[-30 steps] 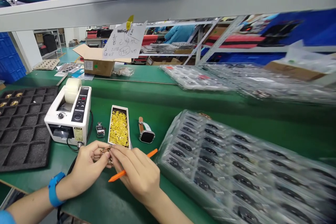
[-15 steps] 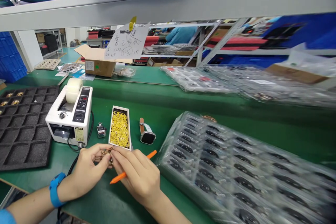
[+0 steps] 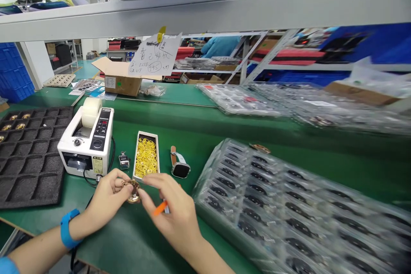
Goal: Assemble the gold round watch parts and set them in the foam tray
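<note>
My left hand pinches a small gold-coloured watch case just above the green bench, in front of a white box of yellow rubber bands. My right hand is beside it, thumb and forefinger close to the case, with an orange pen tucked under its fingers. A smartwatch with a brown strap lies behind my right hand. A blue band is on my left wrist.
A white tape dispenser and a small metal tally counter stand to the left. A black foam tray holds a few gold parts. Clear blister trays of black watches fill the right. A cardboard box sits behind.
My right hand has lifted and drawn back slightly from the case, turning the orange pen so less of it shows. The gold case is now more exposed in my left fingers.
</note>
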The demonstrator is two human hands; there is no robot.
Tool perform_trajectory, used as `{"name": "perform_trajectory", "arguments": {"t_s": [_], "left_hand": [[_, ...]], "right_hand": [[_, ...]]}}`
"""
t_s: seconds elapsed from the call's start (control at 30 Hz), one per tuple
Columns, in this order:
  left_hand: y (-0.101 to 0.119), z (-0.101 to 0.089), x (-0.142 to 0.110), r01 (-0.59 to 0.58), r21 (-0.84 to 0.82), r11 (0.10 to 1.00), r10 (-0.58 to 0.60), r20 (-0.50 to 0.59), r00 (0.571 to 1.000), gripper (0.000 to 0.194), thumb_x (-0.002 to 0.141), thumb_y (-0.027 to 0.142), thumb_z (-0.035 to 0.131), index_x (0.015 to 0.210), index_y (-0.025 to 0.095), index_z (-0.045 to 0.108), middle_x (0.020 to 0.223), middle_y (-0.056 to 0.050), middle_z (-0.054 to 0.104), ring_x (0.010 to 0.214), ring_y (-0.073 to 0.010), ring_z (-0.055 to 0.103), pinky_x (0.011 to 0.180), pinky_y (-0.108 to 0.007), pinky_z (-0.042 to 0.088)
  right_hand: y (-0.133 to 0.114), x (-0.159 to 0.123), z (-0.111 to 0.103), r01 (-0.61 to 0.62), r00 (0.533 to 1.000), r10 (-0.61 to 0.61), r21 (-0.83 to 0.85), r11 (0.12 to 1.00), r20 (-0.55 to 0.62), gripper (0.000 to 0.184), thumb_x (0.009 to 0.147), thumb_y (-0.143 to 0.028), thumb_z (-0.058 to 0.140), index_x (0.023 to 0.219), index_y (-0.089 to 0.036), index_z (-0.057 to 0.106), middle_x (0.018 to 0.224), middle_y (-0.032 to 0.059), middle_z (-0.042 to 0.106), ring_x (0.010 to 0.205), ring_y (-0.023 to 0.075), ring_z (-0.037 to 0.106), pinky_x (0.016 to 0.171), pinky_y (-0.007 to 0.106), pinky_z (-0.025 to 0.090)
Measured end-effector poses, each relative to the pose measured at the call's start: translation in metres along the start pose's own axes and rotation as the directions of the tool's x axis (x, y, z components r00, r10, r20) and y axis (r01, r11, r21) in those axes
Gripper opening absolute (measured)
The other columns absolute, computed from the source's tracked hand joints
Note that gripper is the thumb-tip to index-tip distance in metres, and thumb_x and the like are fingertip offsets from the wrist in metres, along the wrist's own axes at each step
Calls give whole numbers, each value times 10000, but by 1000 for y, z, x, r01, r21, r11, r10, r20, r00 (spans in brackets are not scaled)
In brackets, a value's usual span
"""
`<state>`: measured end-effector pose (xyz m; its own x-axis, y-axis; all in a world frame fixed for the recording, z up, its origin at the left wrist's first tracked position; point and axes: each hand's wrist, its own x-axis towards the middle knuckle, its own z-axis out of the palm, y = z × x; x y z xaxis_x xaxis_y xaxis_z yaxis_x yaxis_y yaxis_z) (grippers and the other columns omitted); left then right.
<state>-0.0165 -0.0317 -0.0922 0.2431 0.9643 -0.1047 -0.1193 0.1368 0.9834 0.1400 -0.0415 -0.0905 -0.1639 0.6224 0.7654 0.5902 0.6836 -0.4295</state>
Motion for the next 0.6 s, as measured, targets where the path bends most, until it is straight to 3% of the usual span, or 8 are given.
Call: {"name": "perform_trajectory", "arguments": {"t_s": [0.07,0.13,0.2,0.27,0.37,0.47,0.6], "left_hand": [[4,-2,2,34,-28,999,-34,11,999,314,674,382,753,703,158,535,577,23,625,553,-108,581,575,-219,449],[8,-2,2,73,-40,997,-72,30,997,315,646,372,771,689,144,558,591,12,631,558,-101,572,579,-212,432],[11,-2,1,104,-46,994,-102,50,994,307,620,355,785,682,134,580,605,2,634,565,-103,578,581,-213,433],[12,-1,1,121,-51,991,-118,70,991,297,608,343,783,665,134,580,597,1,624,565,-116,596,578,-224,450],[12,0,0,142,-50,989,-135,119,984,271,620,323,750,667,151,546,540,24,584,490,-125,602,479,-213,439],[11,-1,1,131,-5,991,-129,148,981,207,620,242,697,637,162,506,489,55,529,366,-78,518,347,-155,295],[8,-2,1,110,43,993,-116,155,981,130,587,147,615,593,166,487,481,66,506,337,-37,432,351,-149,277]], "right_hand": [[3,5,-9,-159,984,148,114,981,99,92,906,-218,481,890,-204,570,774,32,639,606,137,574,506,237,449],[6,9,-15,-258,941,207,170,951,268,153,932,-233,432,864,-212,567,739,11,619,564,123,542,505,231,442],[8,12,-18,-279,885,172,197,940,432,173,936,-222,420,838,-218,563,727,3,615,590,127,547,537,233,452],[7,13,-18,-254,849,114,211,944,515,190,936,-204,409,802,-221,541,716,-1,605,614,130,548,557,236,453],[5,11,-16,-216,837,75,201,956,541,199,945,-188,375,796,-222,503,720,3,597,629,132,541,569,238,447],[2,7,-14,-149,832,32,167,975,554,205,950,-184,347,797,-223,478,709,3,581,609,130,518,553,235,422],[1,1,-9,-109,847,12,151,982,531,284,956,-200,306,682,-228,374,613,-28,488,524,116,435,496,227,351]]}}
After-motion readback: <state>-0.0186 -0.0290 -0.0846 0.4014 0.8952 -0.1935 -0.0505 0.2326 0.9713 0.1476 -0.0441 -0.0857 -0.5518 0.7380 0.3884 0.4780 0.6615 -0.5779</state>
